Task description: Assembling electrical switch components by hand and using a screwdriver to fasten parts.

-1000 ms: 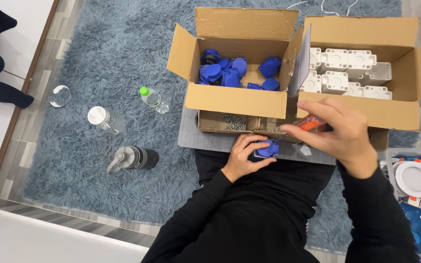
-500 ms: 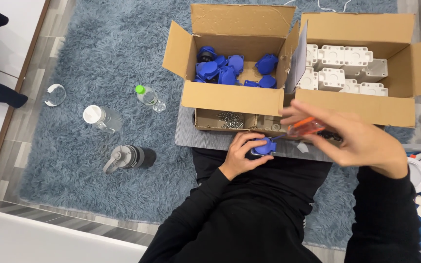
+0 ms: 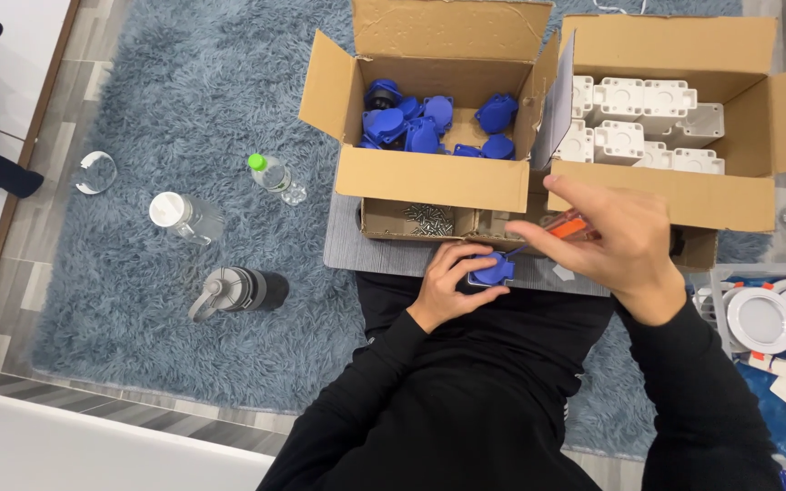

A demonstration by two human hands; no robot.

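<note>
The left hand (image 3: 448, 282) curls around a small blue plastic part (image 3: 490, 270), fingers pressed on its left edge and top, holding it on the grey board (image 3: 366, 250) that lies across the person's lap just near of the boxes. The right hand (image 3: 611, 238) hovers just right of that part, its fingers closed in a pinch on an orange-handled screwdriver (image 3: 568, 225) whose dark tip slants down toward the blue part; whether the tip touches it cannot be told. Far of the hands stands an open cardboard box (image 3: 434, 182) holding a heap of blue plastic parts (image 3: 429, 123), and touching it on the right a second open cardboard box (image 3: 684, 195) packed with white plastic housings (image 3: 639, 127). Between the left box and the hands a low tray (image 3: 384, 227) holds a pile of small screws (image 3: 429, 218). On the shaggy blue-grey rug (image 3: 184, 91) to the left lie a green-capped bottle (image 3: 272, 175), a clear bottle with a white lid (image 3: 184, 216) and a dark flask (image 3: 238, 291), well apart from the hands. At the right edge sit round white discs (image 3: 770, 318).
</note>
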